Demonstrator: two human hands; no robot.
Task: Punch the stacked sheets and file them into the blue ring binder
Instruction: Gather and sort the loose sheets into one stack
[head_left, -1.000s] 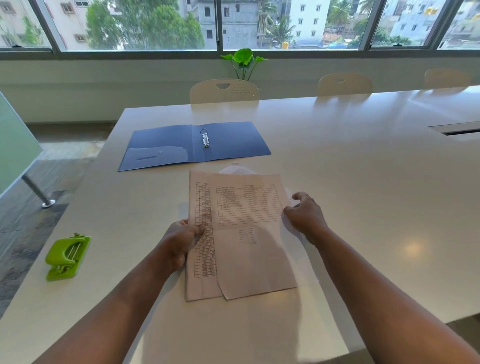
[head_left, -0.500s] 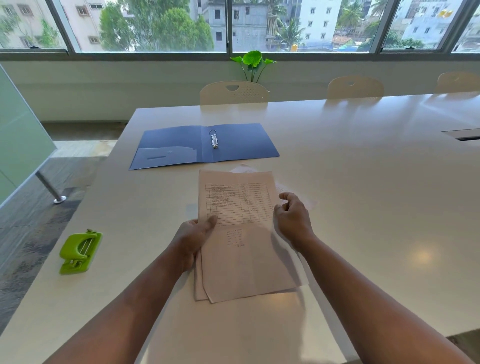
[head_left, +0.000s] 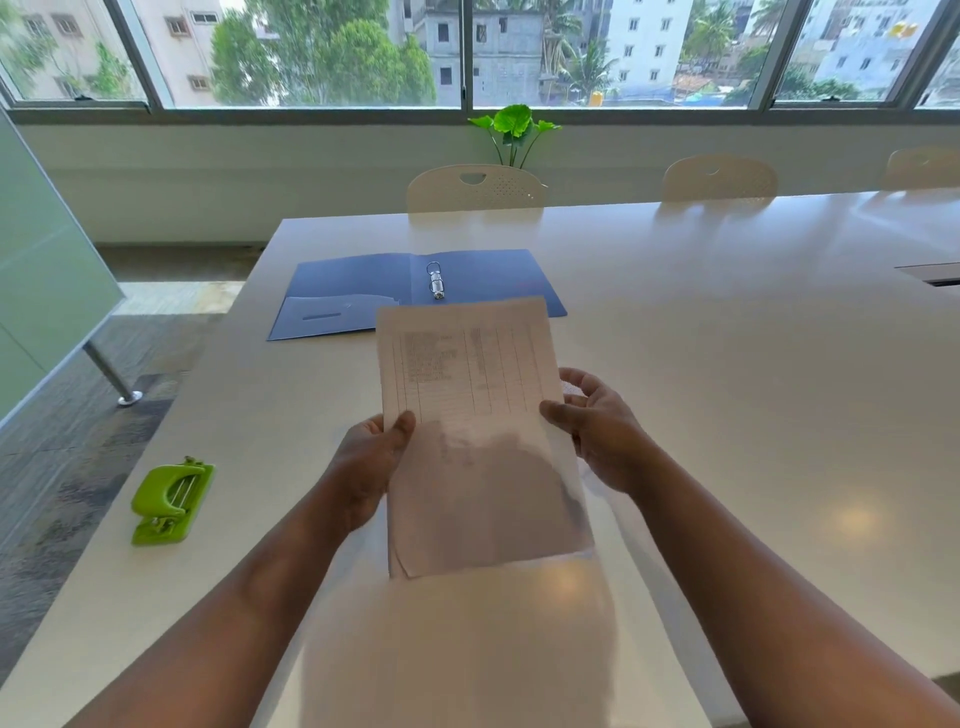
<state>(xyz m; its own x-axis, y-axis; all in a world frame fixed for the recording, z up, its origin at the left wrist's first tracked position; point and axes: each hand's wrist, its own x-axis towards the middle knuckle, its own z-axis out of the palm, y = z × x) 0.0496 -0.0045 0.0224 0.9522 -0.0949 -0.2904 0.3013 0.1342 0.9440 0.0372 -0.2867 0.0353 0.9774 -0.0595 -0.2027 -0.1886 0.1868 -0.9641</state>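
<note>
A stack of printed sheets (head_left: 467, 395) stands lifted off the white table, held upright by its two long edges. My left hand (head_left: 371, 452) grips the left edge, thumb on the front. My right hand (head_left: 597, 426) holds the right edge, fingers curled behind. The blue ring binder (head_left: 353, 291) lies open and flat beyond the sheets, its metal rings (head_left: 435, 280) in the middle; the sheets' top edge overlaps it in view. A green hole punch (head_left: 169, 501) sits near the table's left edge, well left of my left hand.
The white table (head_left: 727, 389) runs far to the right, with a recessed slot (head_left: 935, 273) at its right side. Cream chairs (head_left: 475, 187) line the far edge under the windows, with a green plant (head_left: 514, 124) behind. A glass partition (head_left: 47, 270) stands left.
The two offset sheets were slid together into one stack on the table, then raised off it between both hands. The view has tilted and shifted left.
</note>
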